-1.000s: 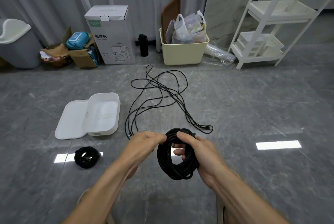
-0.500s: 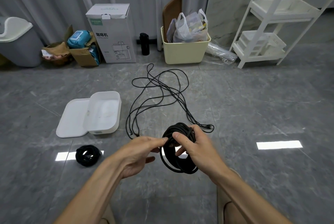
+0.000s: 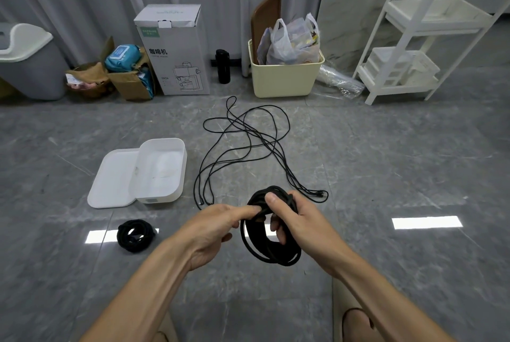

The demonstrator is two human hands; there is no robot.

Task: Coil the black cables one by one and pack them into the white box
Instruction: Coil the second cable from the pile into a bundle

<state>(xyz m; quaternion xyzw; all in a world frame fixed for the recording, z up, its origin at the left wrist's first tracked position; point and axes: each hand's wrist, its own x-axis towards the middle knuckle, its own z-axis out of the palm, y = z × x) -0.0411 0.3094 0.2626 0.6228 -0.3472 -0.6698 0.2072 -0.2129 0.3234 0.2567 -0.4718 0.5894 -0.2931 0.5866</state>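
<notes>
A coil of black cable (image 3: 271,249) hangs in front of me above the floor. My right hand (image 3: 299,219) grips its top, thumb over the strands and fingers through the loop. My left hand (image 3: 218,227) pinches a strand at the coil's upper left edge with its fingertips. A loose tangle of black cables (image 3: 248,145) lies spread on the floor beyond my hands. A second, smaller coiled black cable (image 3: 135,235) rests on the floor to the left. The white box (image 3: 162,169) stands open to the left of the tangle, its lid (image 3: 113,179) lying beside it.
Along the far wall stand a grey bin (image 3: 27,63), a white cardboard carton (image 3: 174,49), a black bottle (image 3: 222,65), a cream tub (image 3: 284,74) with bags and a white shelf rack (image 3: 414,35). My knees show at the bottom edge.
The coil has dropped lower in my right hand's grip and hangs more open. My left hand has drawn back slightly and now pinches a strand at the coil's edge.
</notes>
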